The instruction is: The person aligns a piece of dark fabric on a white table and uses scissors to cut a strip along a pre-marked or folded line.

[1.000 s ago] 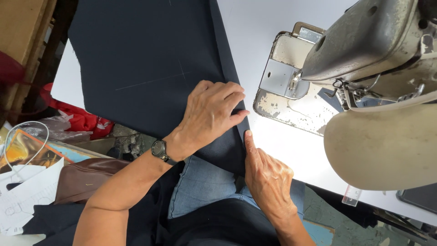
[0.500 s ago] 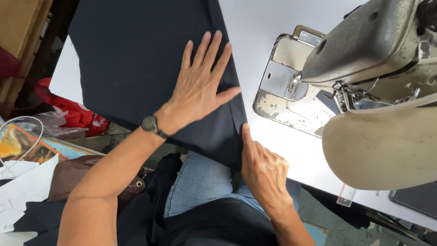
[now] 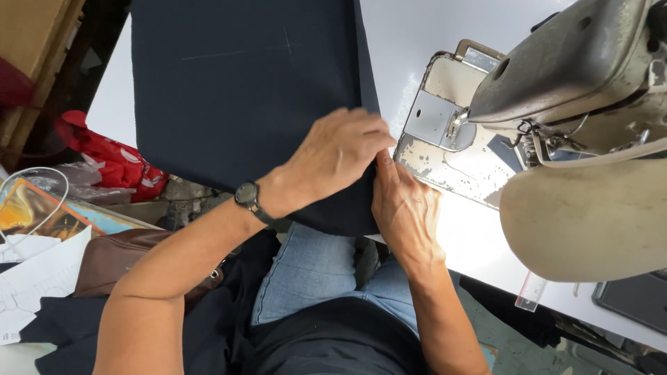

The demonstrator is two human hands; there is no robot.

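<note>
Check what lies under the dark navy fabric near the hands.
The dark navy fabric lies on the white table; its near end overhangs jeans-clad legs. The table under the cloth is hidden.

A red plastic bag lies left beside a colourful printed sheet.

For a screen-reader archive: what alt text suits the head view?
Both hands, left hand and right hand, pinch the edge of a dark navy fabric panel on a white table, beside a worn grey metal sewing machine.
</note>
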